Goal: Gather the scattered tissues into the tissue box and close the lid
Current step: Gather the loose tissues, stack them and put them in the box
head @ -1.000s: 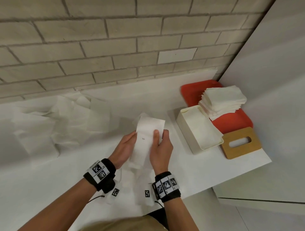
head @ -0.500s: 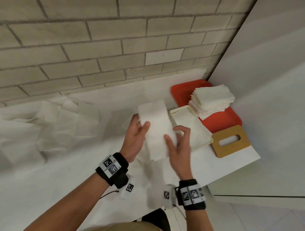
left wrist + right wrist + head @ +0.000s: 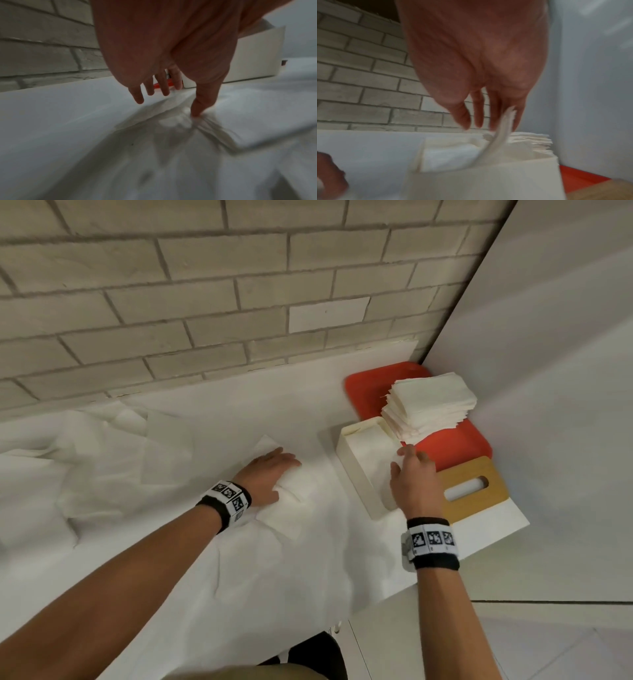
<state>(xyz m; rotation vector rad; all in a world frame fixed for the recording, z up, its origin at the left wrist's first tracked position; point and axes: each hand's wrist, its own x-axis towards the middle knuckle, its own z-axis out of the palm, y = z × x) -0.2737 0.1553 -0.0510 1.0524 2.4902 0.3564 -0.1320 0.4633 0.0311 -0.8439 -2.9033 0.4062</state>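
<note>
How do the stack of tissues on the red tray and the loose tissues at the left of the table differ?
The stack of tissues is neatly folded and piled high; the loose tissues lie unfolded, crumpled and spread flat. The stack sits on the red tray by the tissue box; the loose tissues lie on the table, far from it. Both are white and outside the box.

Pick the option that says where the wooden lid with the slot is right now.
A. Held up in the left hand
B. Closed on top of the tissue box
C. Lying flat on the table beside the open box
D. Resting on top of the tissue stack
C: the wooden lid lies flat on the table, next to the open tissue box, with neither hand on it.
</note>
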